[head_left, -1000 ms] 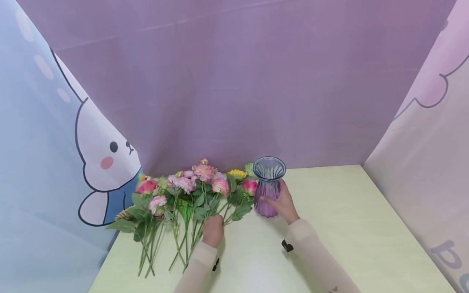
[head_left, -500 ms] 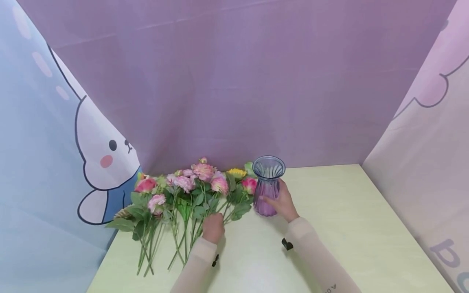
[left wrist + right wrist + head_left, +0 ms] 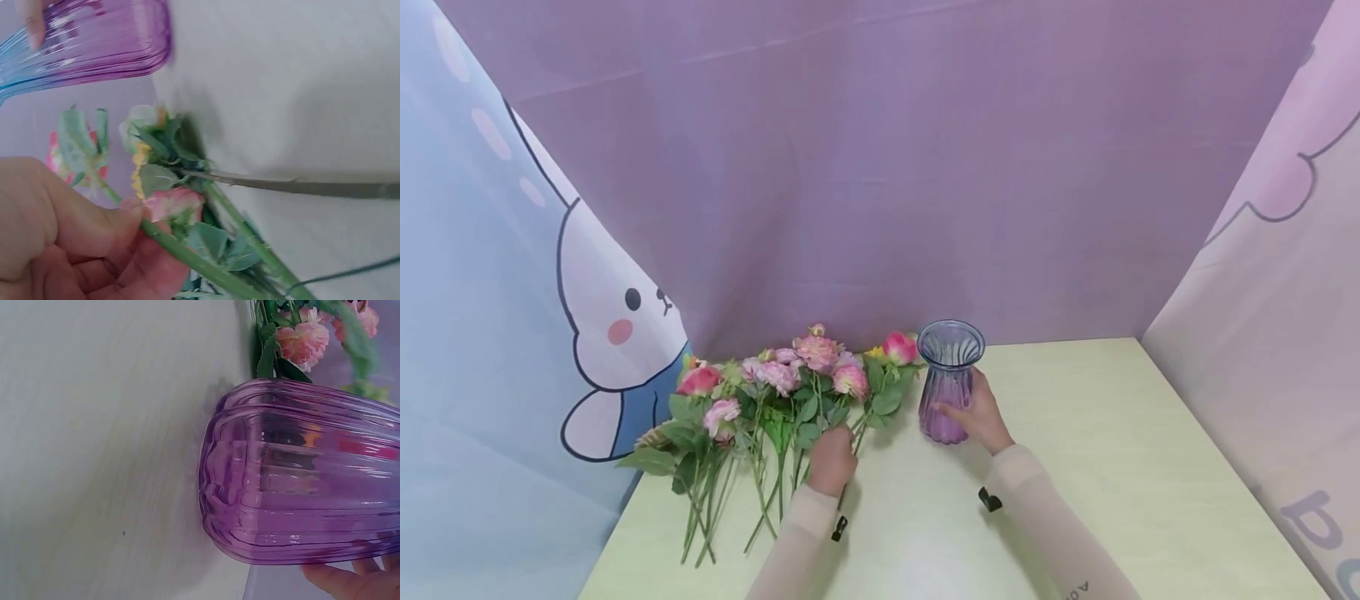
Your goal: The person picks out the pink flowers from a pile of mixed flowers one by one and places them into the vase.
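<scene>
In the head view, my left hand (image 3: pixel 832 460) pinches the green stem of a deep-pink flower (image 3: pixel 900 347). Its bloom and leaves stand up at the right end of the flower row. Thumb and fingertips close on that stem (image 3: pixel 194 256) in the left wrist view. With my right hand (image 3: pixel 983 412) I grip the side of a ribbed glass vase (image 3: pixel 942 387), bluish at the flared rim and purple toward the base. The vase stands upright on the table (image 3: pixel 1112 467), with its mouth free of stems. Through its glass the right wrist view shows blurred colours.
Pink and lilac flowers (image 3: pixel 778 377) lie in a row left of the vase, stems toward me. A red-pink flower (image 3: pixel 700 381) and a paler one (image 3: pixel 722 417) are at the left. Behind the table hangs a purple cloth (image 3: pixel 880 183); printed side panels (image 3: pixel 475 333) flank it.
The deep-pink flower at the right end has risen and tipped up and slightly left, now covering most of the yellow bloom. My left hand has shifted slightly; right hand and vase stay put.
</scene>
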### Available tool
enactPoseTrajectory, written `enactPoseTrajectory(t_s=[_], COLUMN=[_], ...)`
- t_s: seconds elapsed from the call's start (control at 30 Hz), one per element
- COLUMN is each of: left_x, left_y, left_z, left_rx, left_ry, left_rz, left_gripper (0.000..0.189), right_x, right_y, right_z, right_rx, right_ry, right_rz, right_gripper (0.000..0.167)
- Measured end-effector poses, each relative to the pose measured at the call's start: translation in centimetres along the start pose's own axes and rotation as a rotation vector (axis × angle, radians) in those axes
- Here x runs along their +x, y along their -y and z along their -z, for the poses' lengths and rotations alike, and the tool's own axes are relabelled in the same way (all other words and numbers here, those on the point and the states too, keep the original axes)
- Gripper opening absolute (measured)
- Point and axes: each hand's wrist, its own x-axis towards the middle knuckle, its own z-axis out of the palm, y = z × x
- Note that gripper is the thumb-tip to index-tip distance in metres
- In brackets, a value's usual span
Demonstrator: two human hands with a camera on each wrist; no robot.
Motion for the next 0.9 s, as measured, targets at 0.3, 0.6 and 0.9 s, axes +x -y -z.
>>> enactPoseTrajectory(t_s=[0.3, 0.6, 0.9], left_x=[1.0, 1.9, 3.3], left_y=[-1.6, -4.0, -7.2], left_z=[1.6, 3.8, 6.6], left_rx=[-0.119, -0.201, -0.241], left_ry=[-0.152, -0.317, -0.401], left_rz=[-0.025, -0.133, -0.251], left_gripper=[0.014, 0.014, 0.015], right_x=[-0.1, 0.0, 0.1], right_y=[-0.3, -0.4, -0.3], right_z=[0.0, -0.1, -0.1], right_rx=[0.0, -0.018, -0.031], right_ry=[-0.002, 0.0, -0.002], right_rz=[0.034, 0.041, 0.062], right_gripper=[0.099, 0.1, 0.099])
